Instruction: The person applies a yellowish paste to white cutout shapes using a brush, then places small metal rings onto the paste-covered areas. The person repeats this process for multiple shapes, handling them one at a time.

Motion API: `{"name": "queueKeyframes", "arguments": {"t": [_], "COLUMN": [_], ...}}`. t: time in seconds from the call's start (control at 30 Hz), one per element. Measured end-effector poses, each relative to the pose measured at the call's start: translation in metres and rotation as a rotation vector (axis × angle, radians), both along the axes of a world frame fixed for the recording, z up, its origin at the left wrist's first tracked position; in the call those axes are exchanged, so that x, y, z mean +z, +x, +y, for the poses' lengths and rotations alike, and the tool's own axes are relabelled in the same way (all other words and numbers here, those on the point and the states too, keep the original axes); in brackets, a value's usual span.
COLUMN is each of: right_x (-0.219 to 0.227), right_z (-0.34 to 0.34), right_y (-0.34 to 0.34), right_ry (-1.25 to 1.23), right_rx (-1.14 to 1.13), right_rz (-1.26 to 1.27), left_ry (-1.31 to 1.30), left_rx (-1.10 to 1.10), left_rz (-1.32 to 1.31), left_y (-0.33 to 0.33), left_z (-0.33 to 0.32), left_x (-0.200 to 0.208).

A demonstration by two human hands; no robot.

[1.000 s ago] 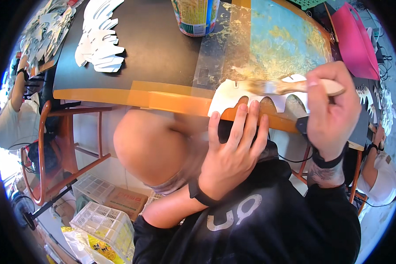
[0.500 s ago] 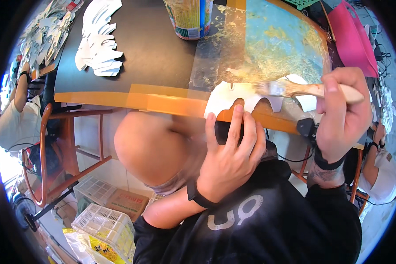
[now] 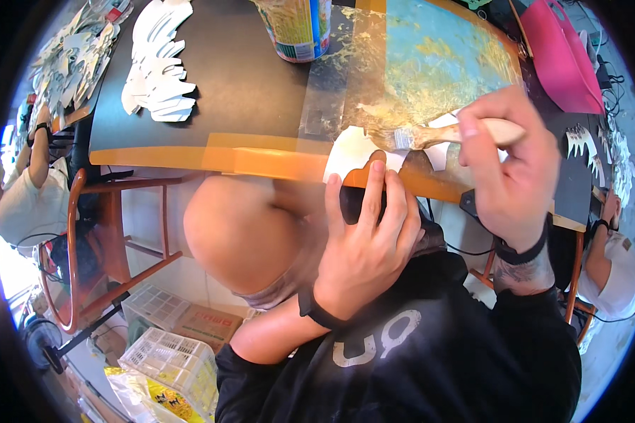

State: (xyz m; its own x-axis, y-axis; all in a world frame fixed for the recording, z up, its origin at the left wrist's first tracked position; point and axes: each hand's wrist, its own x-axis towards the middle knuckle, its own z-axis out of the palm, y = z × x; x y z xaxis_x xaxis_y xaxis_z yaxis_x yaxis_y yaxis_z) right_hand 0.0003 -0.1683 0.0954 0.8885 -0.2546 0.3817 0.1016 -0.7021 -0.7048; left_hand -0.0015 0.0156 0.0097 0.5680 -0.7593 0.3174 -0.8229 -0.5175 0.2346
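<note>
Hands (image 3: 360,247) at edge of white cutout (image 3: 348,149)

Wht crate (image 3: 168,358) nr cardbd box (image 3: 208,324)

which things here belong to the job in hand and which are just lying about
In use:
brush, gripped by the right hand
white scalloped piece, touched by the left hand

Seemingly lying about:
pink container
white crates
cardboard box

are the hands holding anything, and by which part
The right hand holds a brush by its wooden handle. The left hand rests its fingertips at the near edge of the white piece.
</note>
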Motion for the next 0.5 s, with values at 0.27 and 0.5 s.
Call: {"name": "queueKeyframes", "arguments": {"t": [0.27, 0.5], "right_x": [0.016, 0.005], "right_z": [-0.021, -0.027], "right_y": [-0.018, -0.011], "right_ry": [0.145, -0.177], "right_rx": [-0.149, -0.028], "right_rz": [-0.122, -0.010], "left_ry": [-0.036, -0.043], "left_rx": [-0.003, -0.006], "left_rz": [0.034, 0.050], "left_y": [0.000, -0.001], "left_z": [0.000, 0.002], "left_x": [0.001, 0.001]}}
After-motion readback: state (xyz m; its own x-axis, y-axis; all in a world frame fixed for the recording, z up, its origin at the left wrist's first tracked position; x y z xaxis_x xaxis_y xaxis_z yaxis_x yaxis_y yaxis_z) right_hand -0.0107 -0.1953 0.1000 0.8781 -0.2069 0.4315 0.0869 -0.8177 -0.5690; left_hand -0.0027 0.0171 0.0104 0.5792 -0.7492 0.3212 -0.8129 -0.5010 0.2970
